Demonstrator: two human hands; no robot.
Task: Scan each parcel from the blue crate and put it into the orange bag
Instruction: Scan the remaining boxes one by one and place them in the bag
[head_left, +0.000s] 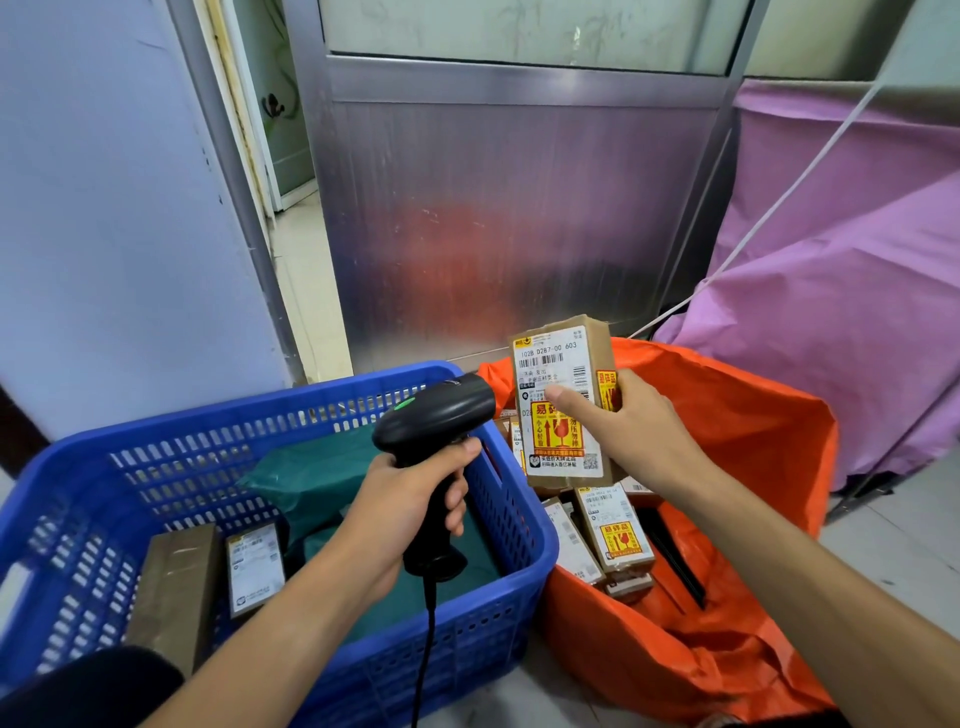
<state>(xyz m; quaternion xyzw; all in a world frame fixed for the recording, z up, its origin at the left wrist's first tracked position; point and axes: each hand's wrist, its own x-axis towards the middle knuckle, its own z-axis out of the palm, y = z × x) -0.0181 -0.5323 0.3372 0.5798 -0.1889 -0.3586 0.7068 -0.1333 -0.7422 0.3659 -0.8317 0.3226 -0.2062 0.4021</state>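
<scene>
My right hand (631, 434) grips a small brown cardboard parcel (563, 364) upright above the orange bag (753, 441), its white label and red-yellow fragile sticker facing me. My left hand (410, 499) holds a black corded barcode scanner (434, 415) by the handle over the blue crate (291, 415), with its head turned toward the parcel and a green light on top. In the crate lie a green mailer (322, 478) and two brown parcels (182, 587) at the left. Several small labelled parcels (613, 535) lie inside the orange bag.
A metal door panel (519, 208) stands behind the crate and bag. A purple fabric bin (852, 291) with a white cord sits at the right. A pale wall (104, 208) is at the left. The scanner cable hangs down in front of the crate.
</scene>
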